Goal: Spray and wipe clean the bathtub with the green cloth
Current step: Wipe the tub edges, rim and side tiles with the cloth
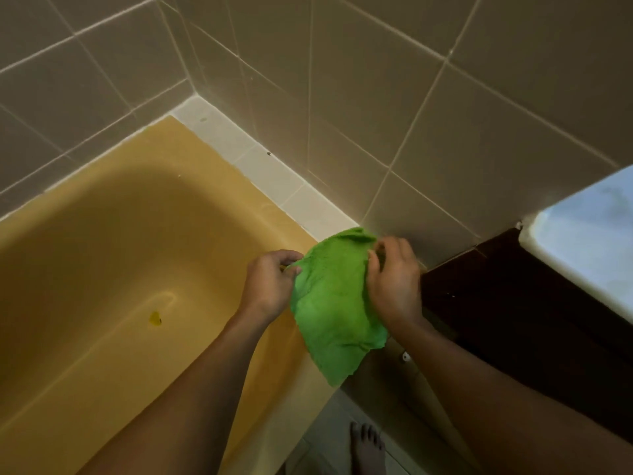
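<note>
A bright green cloth [334, 303] hangs spread between my two hands above the near right corner of the yellow bathtub [113, 241]. My left hand [269, 284] pinches the cloth's left upper edge. My right hand [394, 282] grips its right upper edge, fingers curled into the fabric. The cloth's lower corner dangles over the tub's rim. A small dark yellow spot [154, 318] lies on the tub floor. No spray bottle is in view.
Beige tiled walls [445, 97] enclose the tub on two sides, with a white tiled ledge [274, 173] along the right wall. A dark wooden cabinet [513, 320] with a pale countertop [589, 241] stands at the right. A bare foot [366, 447] stands on the floor below.
</note>
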A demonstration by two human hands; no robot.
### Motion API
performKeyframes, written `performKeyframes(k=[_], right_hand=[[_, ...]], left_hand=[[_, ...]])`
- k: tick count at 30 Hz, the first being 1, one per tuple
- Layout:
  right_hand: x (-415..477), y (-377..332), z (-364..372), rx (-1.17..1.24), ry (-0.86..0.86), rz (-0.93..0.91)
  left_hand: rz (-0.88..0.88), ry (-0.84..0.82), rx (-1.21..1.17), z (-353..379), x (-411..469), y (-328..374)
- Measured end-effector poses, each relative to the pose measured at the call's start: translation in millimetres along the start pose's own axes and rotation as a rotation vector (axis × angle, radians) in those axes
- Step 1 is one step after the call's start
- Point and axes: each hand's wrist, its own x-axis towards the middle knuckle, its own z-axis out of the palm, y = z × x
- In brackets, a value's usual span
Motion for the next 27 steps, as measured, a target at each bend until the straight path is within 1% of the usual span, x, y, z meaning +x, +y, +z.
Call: performKeyframes(k=[2, 5, 7, 10, 12, 14, 17, 21, 27], right_hand=[[-2.9, 8.2, 16.4, -0.088, -0.132, -0.073], [-1.3, 19.8, 38.9, -0.291, -0.377, -0.216], [-3.3, 26.5, 49.4, -0.412, -0.467, -0.296], [-7.3, 36.0, 52.4, -0.499, -0.467, -0.354], [-8.9, 39.6, 50.1, -0.537, -0.463, -0.338], [-14.0, 41.0, 48.5, -0.548, -0.446, -0.294], [-24.7, 41.7, 48.9, -0.553, -0.413, -0.228], [-25.1, 41.2, 51.3, -0.574, -0.408, -0.198], [-20.8, 40.3, 53.5, -0.571, -0.396, -0.199]], left_hand=[[0.015, 0.023, -0.006, 2.5, 6.4, -4.2], [0.03, 0.107, 0.015, 3.2, 12.0, -11.1], [0.044, 0.122, 0.046, 3.2, 13.2, -14.2], [0.056, 0.111, 0.112, 2.8, 17.5, -17.9], [0.065, 0.077, 0.144, 0.7, 23.0, -20.1], [0.094, 0.005, 0.174, -3.4, 29.8, -18.8], [0.165, -0.126, 0.283, -10.2, 42.5, -10.9], [0.226, -0.242, 0.44, -15.2, 60.6, 2.7], [0.249, -0.279, 0.451, -15.9, 68.9, 0.1]])
